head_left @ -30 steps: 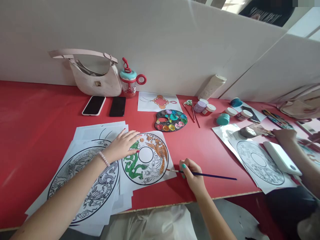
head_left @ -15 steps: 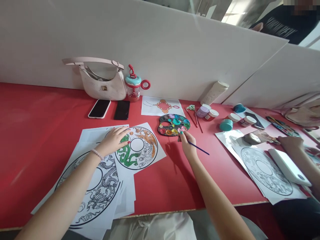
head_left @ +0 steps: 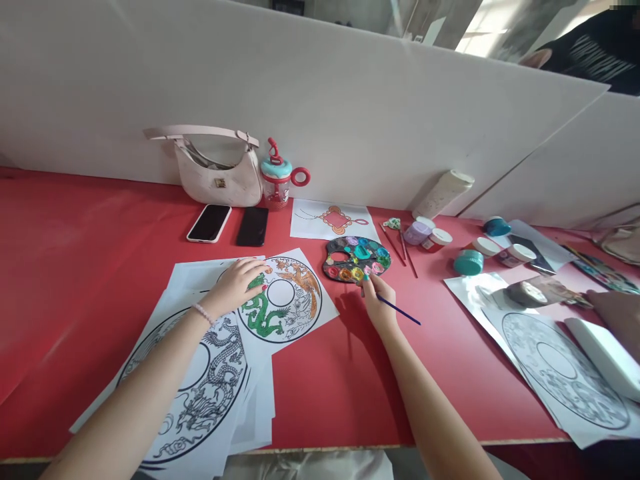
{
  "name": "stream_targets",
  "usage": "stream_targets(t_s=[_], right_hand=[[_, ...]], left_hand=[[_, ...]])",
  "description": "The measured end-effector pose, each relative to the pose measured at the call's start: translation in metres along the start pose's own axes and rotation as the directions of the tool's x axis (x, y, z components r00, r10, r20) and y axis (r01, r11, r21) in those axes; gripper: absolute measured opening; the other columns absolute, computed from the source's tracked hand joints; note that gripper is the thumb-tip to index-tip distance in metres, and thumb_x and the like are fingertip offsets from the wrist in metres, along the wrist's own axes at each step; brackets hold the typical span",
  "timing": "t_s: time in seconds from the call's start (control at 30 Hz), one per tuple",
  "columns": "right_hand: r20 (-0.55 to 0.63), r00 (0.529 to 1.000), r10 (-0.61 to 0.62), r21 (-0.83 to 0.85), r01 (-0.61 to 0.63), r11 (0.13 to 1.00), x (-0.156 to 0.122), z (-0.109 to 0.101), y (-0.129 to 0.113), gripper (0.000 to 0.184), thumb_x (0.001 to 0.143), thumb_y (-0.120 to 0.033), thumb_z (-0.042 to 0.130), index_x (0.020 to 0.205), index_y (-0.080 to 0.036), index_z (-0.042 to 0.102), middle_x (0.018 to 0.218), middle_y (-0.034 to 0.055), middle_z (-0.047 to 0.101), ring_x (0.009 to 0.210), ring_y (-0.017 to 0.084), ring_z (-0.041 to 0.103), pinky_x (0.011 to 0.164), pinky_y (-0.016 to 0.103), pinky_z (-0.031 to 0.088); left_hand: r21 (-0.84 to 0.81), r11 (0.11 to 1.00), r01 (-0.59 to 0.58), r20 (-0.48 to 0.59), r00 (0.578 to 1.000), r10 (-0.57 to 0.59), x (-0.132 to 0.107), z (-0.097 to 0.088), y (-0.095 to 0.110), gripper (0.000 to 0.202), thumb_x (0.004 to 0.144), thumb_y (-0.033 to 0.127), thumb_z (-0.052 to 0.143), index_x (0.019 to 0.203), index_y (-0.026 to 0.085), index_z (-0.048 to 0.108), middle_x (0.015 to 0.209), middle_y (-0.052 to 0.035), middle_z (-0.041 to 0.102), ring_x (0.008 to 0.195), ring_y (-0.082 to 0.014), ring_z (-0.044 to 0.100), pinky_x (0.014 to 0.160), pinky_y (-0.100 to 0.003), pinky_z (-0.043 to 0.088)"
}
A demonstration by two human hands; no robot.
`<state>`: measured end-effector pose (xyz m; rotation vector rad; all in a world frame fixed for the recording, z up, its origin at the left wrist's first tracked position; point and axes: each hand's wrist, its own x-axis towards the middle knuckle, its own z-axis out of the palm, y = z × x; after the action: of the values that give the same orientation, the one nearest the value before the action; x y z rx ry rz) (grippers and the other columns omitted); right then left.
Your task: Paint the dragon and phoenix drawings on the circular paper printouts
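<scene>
Gripping a slim dark-blue paintbrush (head_left: 400, 311) in closed fingers, the right hand (head_left: 380, 299) sits at the near edge of a black, kidney-shaped paint palette (head_left: 357, 260) whose wells hold red, orange, yellow, pink, teal and lilac paint; the bristles are too hidden to tell whether they touch a colour. The left hand (head_left: 235, 287), wearing a pale pink beaded bracelet (head_left: 204, 313), lies palm down with its fingers loosely spread and holds nothing in its grasp, resting over the left part of a white paper sheet printed with a ring design (head_left: 281, 293). That sheet lies near the middle of the red-covered bench (head_left: 315, 400), left of the palette, with a green dragon on its left side, an orange phoenix on its right, and the lower plumes bare black outline. Its left edge meets a spread pile of white sheets with a larger black-line dragon ring (head_left: 223, 393), beneath the left forearm. Just beyond the palette lies a white sheet bearing a red and orange knot drawing (head_left: 334, 220). Far left stand a cream leather handbag (head_left: 220, 180) and a clear cup with a turquoise lid and red handle (head_left: 277, 187), side by side. To the right is a squat teal paint jar (head_left: 469, 263); another person's hand (head_left: 613, 310) shows at the right edge.
</scene>
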<state>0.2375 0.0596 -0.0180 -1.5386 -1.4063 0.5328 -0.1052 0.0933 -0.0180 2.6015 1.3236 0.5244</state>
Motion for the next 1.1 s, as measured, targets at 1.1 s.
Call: stream_targets(t_s=[1.1], right_hand=[[0.319, 0.947, -0.045, 0.161, -0.008, 0.987, -0.032, 0.028, -0.016, 0.036, 0.086, -0.045, 0.044, 0.061, -0.021, 0.033, 0.054, -0.0047, 0.035, 0.051, 0.009, 0.032, 0.048, 0.022, 0.03]], left_hand=[[-0.036, 0.999, 0.023, 0.021, 1.0, -0.022, -0.002, 0.005, -0.003, 0.043, 0.092, 0.037, 0.043, 0.132, 0.02, 0.05, 0.138, -0.0078, 0.05, 0.129, -0.0242, 0.042, 0.111, -0.045, 0.034]])
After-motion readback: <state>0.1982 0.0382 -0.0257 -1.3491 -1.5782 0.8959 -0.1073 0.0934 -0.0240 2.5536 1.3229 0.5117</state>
